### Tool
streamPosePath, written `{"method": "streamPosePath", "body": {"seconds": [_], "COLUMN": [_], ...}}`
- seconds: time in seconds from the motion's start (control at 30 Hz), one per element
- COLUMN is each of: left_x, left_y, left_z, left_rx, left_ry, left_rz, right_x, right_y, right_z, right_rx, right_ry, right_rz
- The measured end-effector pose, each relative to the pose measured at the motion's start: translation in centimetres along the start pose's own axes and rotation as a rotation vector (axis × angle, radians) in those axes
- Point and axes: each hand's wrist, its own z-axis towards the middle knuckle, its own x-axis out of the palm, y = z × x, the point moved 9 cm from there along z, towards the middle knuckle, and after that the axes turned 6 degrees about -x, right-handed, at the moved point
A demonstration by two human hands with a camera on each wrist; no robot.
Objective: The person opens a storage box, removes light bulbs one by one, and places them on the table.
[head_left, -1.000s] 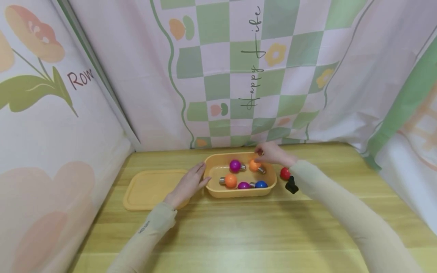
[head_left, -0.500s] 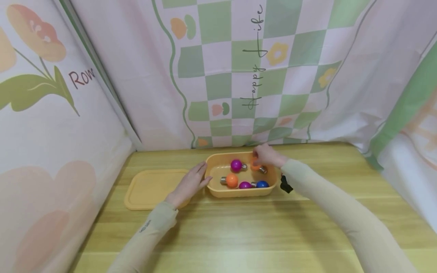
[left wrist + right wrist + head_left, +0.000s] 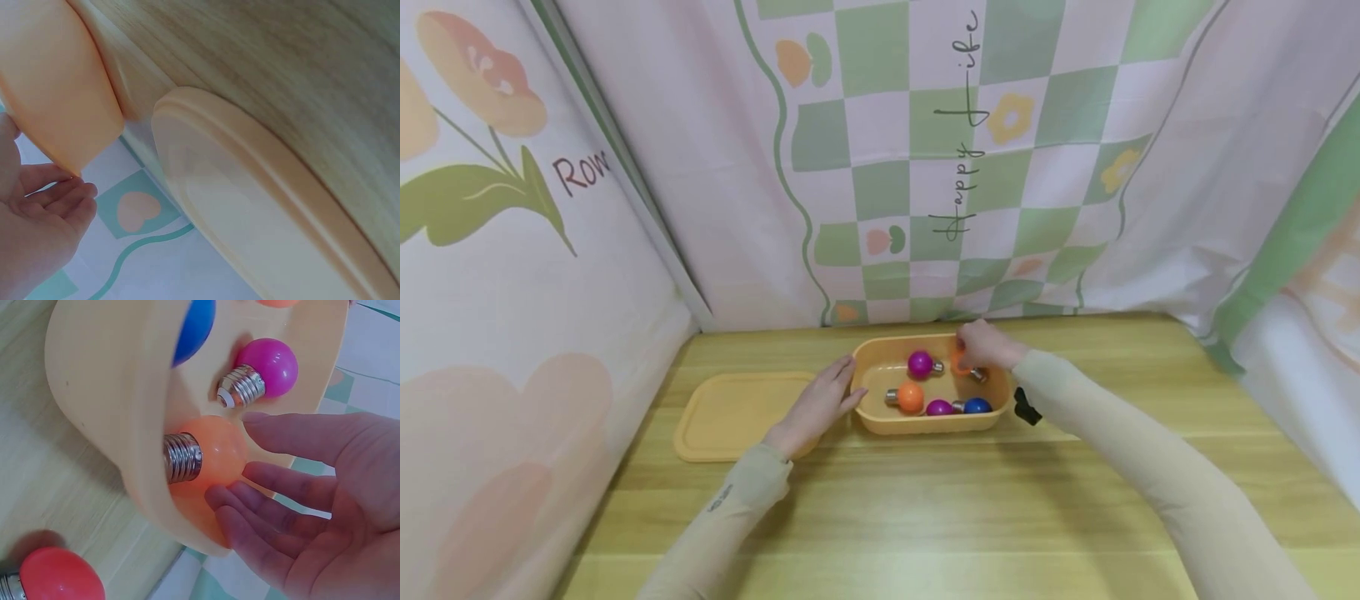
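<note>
A yellow-orange plastic container stands on the table with several coloured light bulbs in it. My right hand reaches over its far right corner, thumb and fingers around the globe of an orange light bulb. That bulb's metal screw base lies toward the container wall. Close to my right thumb lies a purple light bulb. At the container's left end, my left hand rests its fingertips on the rim, fingers fairly straight. Also inside are an orange bulb, another purple bulb and a blue bulb.
The matching flat lid lies left of the container, partly under my left forearm. A red bulb is on the table right of the container, hidden by my right sleeve in the head view. A patterned curtain hangs behind the table.
My right hand has come down from just above the orange bulb to close its fingers around it. The right sleeve now covers the red bulb. My left hand stays at the rim.
</note>
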Motion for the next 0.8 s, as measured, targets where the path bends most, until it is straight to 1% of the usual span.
{"method": "streamPosePath", "body": {"seconds": [0.2, 0.33, 0.43, 0.5, 0.6, 0.8], "left_x": [-0.1, 0.0, 0.0, 0.0, -0.1, -0.2], "left_y": [0.0, 0.1, 0.1, 0.1, 0.0, -0.3], "left_z": [0.0, 0.1, 0.1, 0.1, 0.1, 0.0], "left_rx": [0.001, -0.001, 0.002, 0.006, 0.016, 0.050], "left_ry": [0.001, 0.002, -0.004, -0.009, -0.016, -0.025], "left_rz": [0.001, 0.005, 0.007, 0.012, 0.027, 0.085], "right_x": [0.2, 0.3, 0.4, 0.5, 0.8, 1.2], "right_y": [0.4, 0.7, 0.8, 0.7, 0.8, 1.1], "right_z": [0.0, -0.1, -0.2, -0.2, -0.4, -0.5], "right_rx": [0.001, -0.002, 0.007, 0.018, 0.022, -0.015], "right_ry": [0.012, 0.016, 0.029, 0.043, 0.069, 0.096], "right_rz": [-0.007, -0.042, -0.044, -0.026, -0.002, -0.003]}}
